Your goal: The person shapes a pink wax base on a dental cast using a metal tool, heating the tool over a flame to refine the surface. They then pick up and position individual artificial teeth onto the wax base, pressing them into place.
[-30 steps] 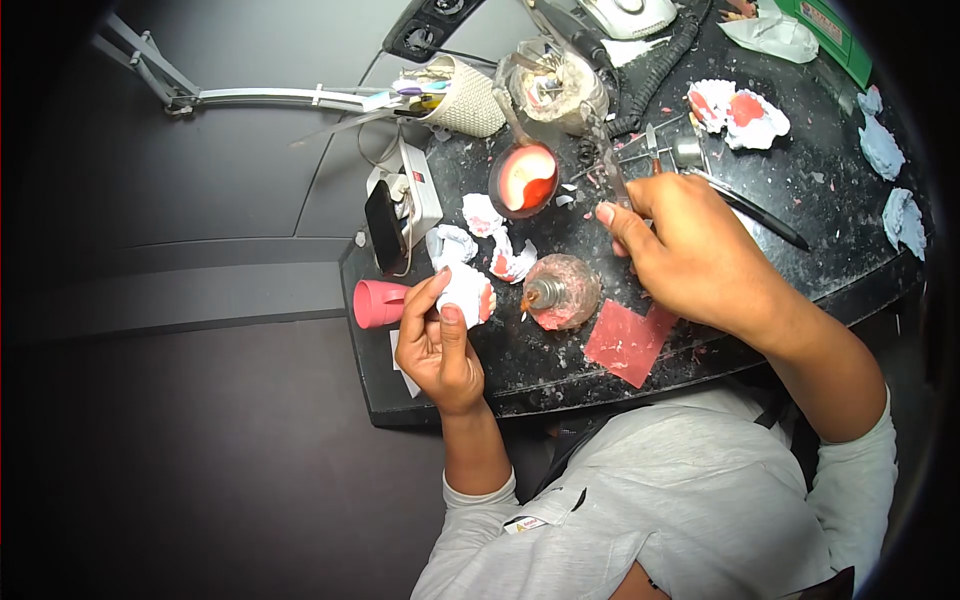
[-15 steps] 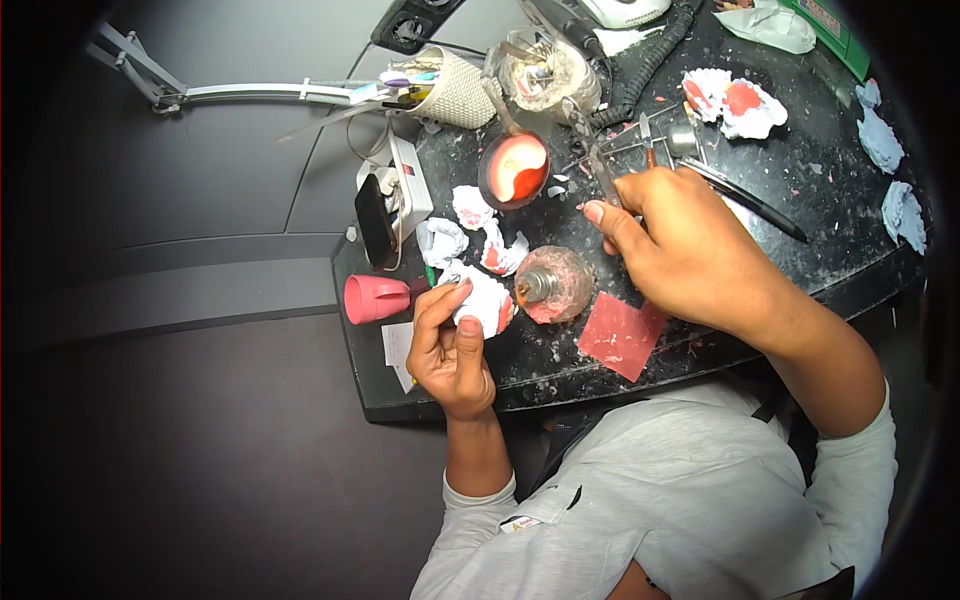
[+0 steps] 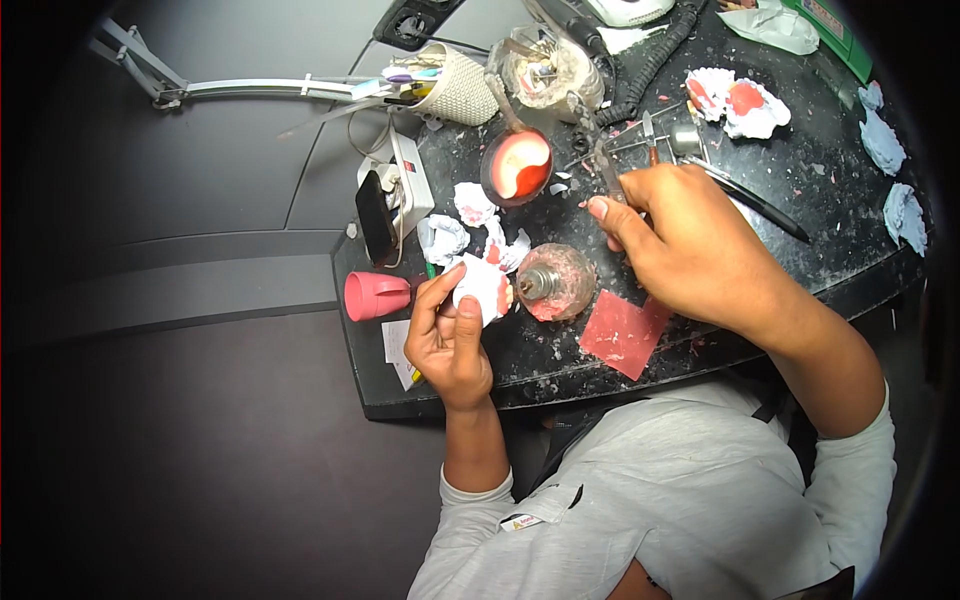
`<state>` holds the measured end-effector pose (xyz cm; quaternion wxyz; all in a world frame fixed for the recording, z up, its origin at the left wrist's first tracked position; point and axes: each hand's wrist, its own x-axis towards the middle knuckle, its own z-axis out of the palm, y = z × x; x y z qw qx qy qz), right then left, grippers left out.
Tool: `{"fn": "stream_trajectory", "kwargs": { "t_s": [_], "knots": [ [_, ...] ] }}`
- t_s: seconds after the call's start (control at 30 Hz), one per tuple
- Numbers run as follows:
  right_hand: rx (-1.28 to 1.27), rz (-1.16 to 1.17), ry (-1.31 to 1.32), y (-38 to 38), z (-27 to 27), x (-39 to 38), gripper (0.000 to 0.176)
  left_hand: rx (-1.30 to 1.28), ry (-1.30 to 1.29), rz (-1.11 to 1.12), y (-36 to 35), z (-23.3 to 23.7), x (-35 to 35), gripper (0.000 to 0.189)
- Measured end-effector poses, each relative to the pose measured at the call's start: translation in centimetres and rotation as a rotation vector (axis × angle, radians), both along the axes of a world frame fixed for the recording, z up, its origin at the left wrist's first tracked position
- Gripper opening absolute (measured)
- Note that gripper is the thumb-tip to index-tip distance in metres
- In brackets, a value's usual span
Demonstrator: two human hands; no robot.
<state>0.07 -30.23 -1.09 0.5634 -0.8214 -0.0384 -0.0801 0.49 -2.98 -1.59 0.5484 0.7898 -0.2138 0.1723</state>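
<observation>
My left hand point(image 3: 450, 345) is closed on a white plaster dental cast point(image 3: 480, 290), with pink wax and a tooth-coloured edge on its right side. Just right of the cast stands a glass spirit lamp point(image 3: 568, 285) with a metal wick holder; no flame is plain to see. My right hand point(image 3: 690, 245) grips a slim metal tool point(image 3: 606, 170), probably a wax knife, which points up and away. Its far end is hard to make out among the clutter. Beneath the right hand lies a pink wax sheet point(image 3: 625, 335). A round pan of red liquid point(image 3: 520, 170) sits left of the tool.
Several plaster pieces point(image 3: 443, 240) lie behind the left hand, others point(image 3: 755, 108) at the back right. A pink cup point(image 3: 376, 296), a phone point(image 3: 375, 218) and a woven pen holder point(image 3: 465, 88) stand on the left. A black pen-like tool point(image 3: 760, 208) lies beyond the right hand.
The cast has turned a little in my left hand, showing more of its pink side and the tooth-coloured edge. My right hand and its tool have hardly moved.
</observation>
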Motion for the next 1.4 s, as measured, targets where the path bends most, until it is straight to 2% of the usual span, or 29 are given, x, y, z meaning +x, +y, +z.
{"fn": "stream_trajectory", "kwargs": {
  "t_s": [0.1,0.13,0.2,0.37,0.5,0.57,0.63,0.67,0.73,0.9,1.0,1.17,1.4],
  "knots": [
    [0.059,0.030,0.117,-0.3,1.2,-0.1,0.032,-0.369,0.440,-0.035,1.3,0.7,-0.1,0.035],
    [0.059,0.035,0.114,-0.2,1.1,0.0,0.032,-0.370,0.437,-0.032,2.1,0.7,0.0,0.035],
    [0.035,0.009,0.071,-0.1,0.7,0.0,0.032,-0.592,0.629,-0.104,3.2,0.5,0.0,0.038],
    [0.033,0.018,0.077,-0.2,0.8,0.1,0.033,-0.698,0.695,-0.209,4.3,0.3,-0.7,0.042],
    [-0.074,0.030,0.073,-0.3,0.2,0.2,0.034,-0.566,0.555,-0.162,3.5,0.6,-1.1,0.039],
    [-0.033,0.021,0.078,-0.2,0.6,0.1,0.033,-0.519,0.494,-0.156,3.1,0.4,-1.1,0.038],
    [0.009,0.011,0.084,-0.1,0.8,0.1,0.033,-0.348,0.255,-0.044,3.0,-0.2,-0.8,0.039],
    [0.006,0.011,0.073,-0.2,0.8,0.1,0.033,-0.347,0.257,-0.046,2.7,-0.2,-0.6,0.039],
    [0.005,0.009,0.065,-0.2,0.7,0.0,0.032,-0.089,-0.044,0.002,2.0,0.0,-0.4,0.046],
    [-0.045,0.015,0.041,-0.3,0.7,0.0,0.032,-0.005,-0.077,-0.055,1.8,0.2,0.2,0.049],
    [-0.013,0.020,0.057,-0.4,0.9,-0.1,0.031,0.001,-0.042,-0.080,1.4,0.2,0.5,0.046],
    [-0.041,0.024,0.067,-0.6,1.1,-0.1,0.031,0.165,-0.170,-0.116,1.1,-0.2,0.9,0.038],
    [-0.033,0.026,0.073,-0.5,1.2,-0.2,0.030,0.237,-0.215,-0.098,0.9,-0.5,1.0,0.036]
  ]
}}
